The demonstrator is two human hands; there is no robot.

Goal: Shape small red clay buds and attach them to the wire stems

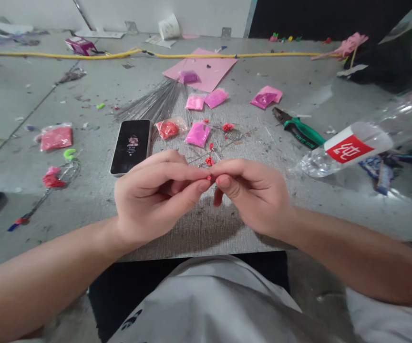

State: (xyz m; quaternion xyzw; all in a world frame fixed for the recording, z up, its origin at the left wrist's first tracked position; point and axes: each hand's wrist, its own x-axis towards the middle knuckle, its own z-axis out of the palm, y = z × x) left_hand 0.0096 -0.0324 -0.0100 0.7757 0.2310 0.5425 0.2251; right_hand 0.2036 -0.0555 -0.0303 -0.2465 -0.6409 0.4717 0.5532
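Over the front of the table, the fingertips of my left hand [156,195] and my right hand [259,193] meet. Both are closed in a pinch on a tiny red piece of soft clay [209,178], mostly covered by the fingers. Just beyond them lie small red clay shapes [209,161] on thin wires, with another red clay shape [228,127] farther back. Packets of orange-red clay [168,129] and pink clay [198,134] rest behind my hands. A phone [131,146] lies by my left hand, its screen lit.
Green-handled pliers [301,129] and a plastic bottle [349,145] lie at the right. A bundle of thin wires [152,102] reaches toward a pink sheet [213,71]. At the left are a red clay packet [56,137] and a wire piece with red clay [53,177]. A yellow cable [227,55] crosses behind.
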